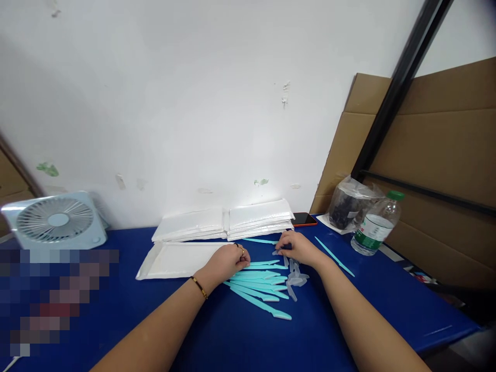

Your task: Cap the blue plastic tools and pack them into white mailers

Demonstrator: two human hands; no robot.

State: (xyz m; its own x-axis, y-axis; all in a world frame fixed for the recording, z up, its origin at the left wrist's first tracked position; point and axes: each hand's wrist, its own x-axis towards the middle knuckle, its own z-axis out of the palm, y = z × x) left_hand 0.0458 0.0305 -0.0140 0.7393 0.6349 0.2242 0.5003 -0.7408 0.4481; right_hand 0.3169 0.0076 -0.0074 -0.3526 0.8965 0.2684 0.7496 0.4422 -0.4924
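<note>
Turquoise eyebrow razors (267, 281) lie fanned out on the blue table, handles toward the left. My left hand (228, 261) is closed, its fingertips pinched at the handle end of the uppermost razor in the fan (263, 264). Small clear plastic blade caps (297, 279) form a loose heap right of the razor heads. My right hand (296, 248) is closed above that heap, with a clear cap (275, 252) at its fingertips. Behind it, a separate razor (258, 241) points toward the fingers. Another single razor (335, 257) rests right of my right forearm.
White padded packets (189, 225) are stacked against the wall, with one packet (170, 261) in front. A phone (304, 219), a water bottle (375, 227) and a plastic-wrapped dark item (344, 206) stand at right. A fan (58, 219) is at left. Cardboard (453, 155) borders the right.
</note>
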